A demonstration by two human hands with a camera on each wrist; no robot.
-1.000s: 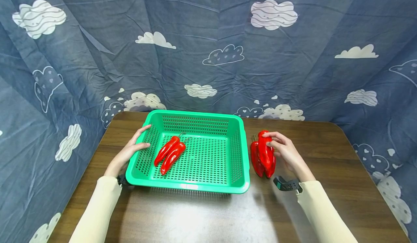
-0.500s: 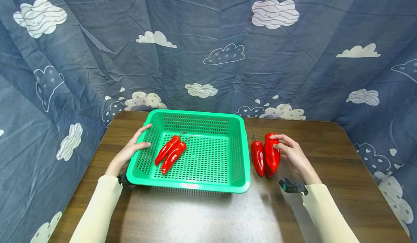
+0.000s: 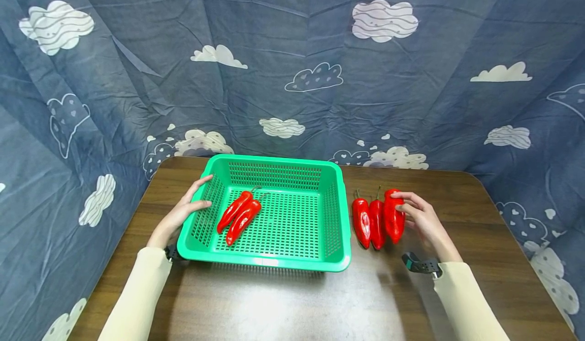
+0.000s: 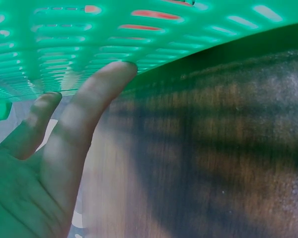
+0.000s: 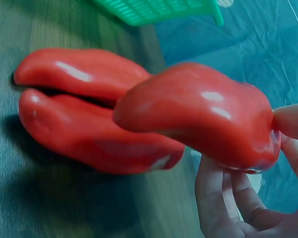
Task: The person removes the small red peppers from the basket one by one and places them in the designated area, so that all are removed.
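A long red pepper (image 3: 394, 218) is pinched near its stem end by the fingers and thumb of my right hand (image 3: 422, 219). In the right wrist view this pepper (image 5: 203, 114) overlaps two others, its tip pointing left. Those two red peppers lie side by side on the table, one nearer the basket (image 3: 361, 224) and one in the middle (image 3: 377, 226). At the left, my left hand (image 3: 180, 214) rests at the side rim of a green perforated basket (image 3: 265, 264). Its thumb (image 4: 82, 129) and finger reach out fairly straight against the basket in the left wrist view.
Inside the basket, two red peppers (image 3: 244, 221) lie slantwise on the left part of its floor. The brown wooden table (image 3: 457, 204) extends right of the right hand. A dark blue curtain (image 3: 292, 51) with white clouds hangs behind and around the table.
My right hand has moved right with its pepper, out from over the other two, which now both show on the table. The left hand and basket stay put.
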